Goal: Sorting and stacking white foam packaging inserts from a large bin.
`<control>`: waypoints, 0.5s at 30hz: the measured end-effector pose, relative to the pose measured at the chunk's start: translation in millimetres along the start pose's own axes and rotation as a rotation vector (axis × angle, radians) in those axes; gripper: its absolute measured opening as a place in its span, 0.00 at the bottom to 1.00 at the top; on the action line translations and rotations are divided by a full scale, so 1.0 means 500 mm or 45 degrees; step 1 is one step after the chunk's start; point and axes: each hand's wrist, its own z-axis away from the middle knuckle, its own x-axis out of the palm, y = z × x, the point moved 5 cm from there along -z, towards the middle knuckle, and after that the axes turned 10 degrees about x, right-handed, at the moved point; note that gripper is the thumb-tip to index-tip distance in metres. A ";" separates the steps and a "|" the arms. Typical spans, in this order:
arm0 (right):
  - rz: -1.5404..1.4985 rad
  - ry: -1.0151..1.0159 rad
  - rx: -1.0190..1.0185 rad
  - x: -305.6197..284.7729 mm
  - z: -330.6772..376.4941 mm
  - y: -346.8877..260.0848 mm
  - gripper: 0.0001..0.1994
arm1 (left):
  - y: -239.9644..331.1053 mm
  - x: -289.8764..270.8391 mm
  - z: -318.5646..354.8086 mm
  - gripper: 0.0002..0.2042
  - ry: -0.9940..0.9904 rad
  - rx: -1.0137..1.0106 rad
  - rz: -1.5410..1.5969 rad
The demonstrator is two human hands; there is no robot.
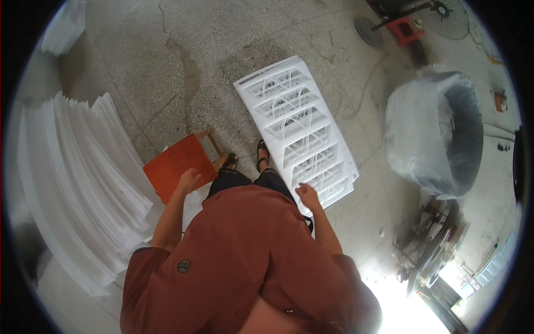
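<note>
I look down over my reddish-brown shirt at a concrete floor. My left hand [188, 179] rests on the near edge of a small orange-topped wooden stool [177, 165], fingers curled over it. My right hand [307, 195] touches the near end of a stack of white foam sheets with rectangular cut-outs [295, 125]; the stack lies on the floor and stretches away from me. Whether the right hand grips the stack or only rests on it is unclear. My feet in dark sandals [245, 161] stand between stool and stack.
A tall pile of plain white foam sheets [78, 178] fills the left side. A large bin lined with clear plastic [439, 131] stands at the right. A floor fan with a red part [409, 25] is at the far right, metal clutter [431, 234] lower right.
</note>
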 end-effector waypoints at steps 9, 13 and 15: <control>-0.004 -0.932 0.281 -0.278 0.138 -0.017 0.11 | 0.298 0.024 0.120 0.15 -0.426 0.041 0.015; -0.078 -1.083 0.163 -0.265 0.209 -0.065 0.15 | 0.367 -0.037 0.045 0.16 -0.439 0.112 -0.003; -0.161 -1.048 0.198 -0.331 0.206 -0.002 0.18 | 0.451 0.052 -0.003 0.16 -0.477 0.167 0.036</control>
